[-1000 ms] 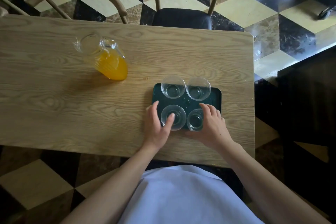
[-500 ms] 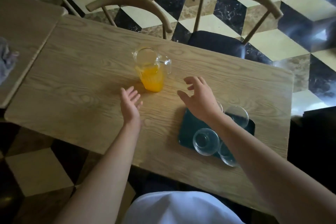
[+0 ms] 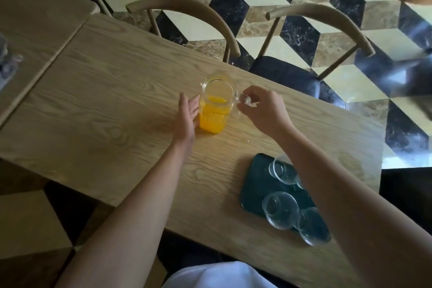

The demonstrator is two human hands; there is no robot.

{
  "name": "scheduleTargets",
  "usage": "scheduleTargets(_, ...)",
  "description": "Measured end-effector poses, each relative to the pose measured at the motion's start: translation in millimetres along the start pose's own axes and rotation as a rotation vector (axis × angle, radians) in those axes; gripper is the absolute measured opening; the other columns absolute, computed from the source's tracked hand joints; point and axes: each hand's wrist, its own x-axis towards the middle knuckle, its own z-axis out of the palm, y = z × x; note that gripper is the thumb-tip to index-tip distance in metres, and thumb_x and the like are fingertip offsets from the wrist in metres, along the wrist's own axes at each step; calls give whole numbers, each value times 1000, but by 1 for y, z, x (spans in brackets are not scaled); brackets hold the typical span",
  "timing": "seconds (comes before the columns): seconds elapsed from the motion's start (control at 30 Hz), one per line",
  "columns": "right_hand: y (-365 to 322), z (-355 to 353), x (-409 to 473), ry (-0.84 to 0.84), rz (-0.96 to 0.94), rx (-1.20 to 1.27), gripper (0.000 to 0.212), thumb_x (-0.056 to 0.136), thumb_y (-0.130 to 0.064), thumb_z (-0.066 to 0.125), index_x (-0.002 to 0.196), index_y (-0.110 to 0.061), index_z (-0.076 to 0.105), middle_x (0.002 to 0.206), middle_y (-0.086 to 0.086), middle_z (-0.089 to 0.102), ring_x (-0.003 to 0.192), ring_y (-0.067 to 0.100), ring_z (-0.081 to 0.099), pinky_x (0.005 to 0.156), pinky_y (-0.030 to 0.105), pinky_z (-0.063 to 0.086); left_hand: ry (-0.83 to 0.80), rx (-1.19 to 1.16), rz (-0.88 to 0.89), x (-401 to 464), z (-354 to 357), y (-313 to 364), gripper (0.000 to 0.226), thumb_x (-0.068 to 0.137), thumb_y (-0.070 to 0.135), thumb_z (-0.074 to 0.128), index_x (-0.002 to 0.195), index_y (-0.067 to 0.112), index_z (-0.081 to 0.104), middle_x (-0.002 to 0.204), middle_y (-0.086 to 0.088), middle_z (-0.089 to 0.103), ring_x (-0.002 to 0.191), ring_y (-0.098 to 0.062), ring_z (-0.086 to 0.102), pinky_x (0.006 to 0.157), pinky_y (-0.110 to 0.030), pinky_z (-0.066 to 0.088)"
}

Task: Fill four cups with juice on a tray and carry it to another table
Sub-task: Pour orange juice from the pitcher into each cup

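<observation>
clear glass jug (image 3: 217, 105) half full of orange juice stands upright on the pale wooden table (image 3: 98, 110). the right hand (image 3: 261, 110) has its fingers curled round the jug's handle; the left hand (image 3: 187, 117), fingers straight and spread, rests flat against its side. empty clear glass cups (image 3: 280, 210) sit on the dark green tray (image 3: 256, 184) nearby.
</observation>
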Motion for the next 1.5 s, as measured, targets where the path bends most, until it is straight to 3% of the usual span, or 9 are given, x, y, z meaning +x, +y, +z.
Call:
scheduleTargets(0.23,-48,1,4,-17,-123,-120,6,76,-26,74,82,-29,74,80,-8,72,78,14,65,68,34,56,15,-139,-114,3,-11,15,75,97,71,15,140,25,55,142,-1,57,139,-22,46,113,-45,25)
scheduleTargets(0.37,-56,-20,-8,36,-101,-52,4,77,-27,76,79,-28,73,79,-9,73,75,5,64,72,35,57,-75,-179,-119,-10,-7,26,78,96,72,16,148,25,50,153,-8,49,141,-26,43,117,-49,25)
scheduleTargets(0.53,-49,-73,-39,122,-62,80,12,75,-33,82,78,-33,70,75,-20,72,75,-7,66,65,11,51,-206,-87,-15,-48,23,48,57,91,75,22,109,51,70,130,5,69,117,-15,63,92,-39,46)
scheduleTargets(0.67,-40,-118,-79,180,-64,236,16,78,-23,83,78,-28,68,62,-29,66,53,-12,57,50,1,38,-370,-36,24,-84,55,60,53,79,83,26,103,63,70,132,17,65,125,-17,57,104,-44,39)
scheduleTargets(0.77,-32,-147,-109,213,-56,365,13,79,-19,82,81,-22,69,73,-10,75,59,-2,65,54,7,45,-483,-29,26,-111,79,58,57,83,81,24,113,60,67,123,15,71,116,-12,65,100,-42,40)
scheduleTargets(0.87,-19,-171,-137,264,-31,406,21,77,-26,81,87,-11,70,76,-1,75,62,5,65,58,17,50,-521,-64,2,-135,103,41,77,86,77,24,140,32,57,136,0,67,127,-22,60,106,-45,39)
scheduleTargets(1.0,8,-193,-175,320,22,390,29,73,-41,79,82,-15,69,76,4,73,72,26,71,68,44,56,-561,-25,-7,-179,142,12,84,85,78,23,147,26,47,148,-3,56,135,-23,52,117,-50,31)
scheduleTargets(1.2,64,-207,-238,380,29,399,24,80,-35,76,80,-16,61,72,8,69,57,10,65,54,19,48,-504,-73,-18,-244,193,-46,68,94,73,22,132,37,65,130,2,71,117,-15,66,98,-40,44)
scheduleTargets(1.5,147,-212,-325,323,16,283,32,81,-49,68,79,-20,55,67,7,63,63,29,61,53,39,50,-372,-143,-123,-327,238,-150,73,94,74,25,141,29,57,136,-1,67,126,-21,62,109,-46,41)
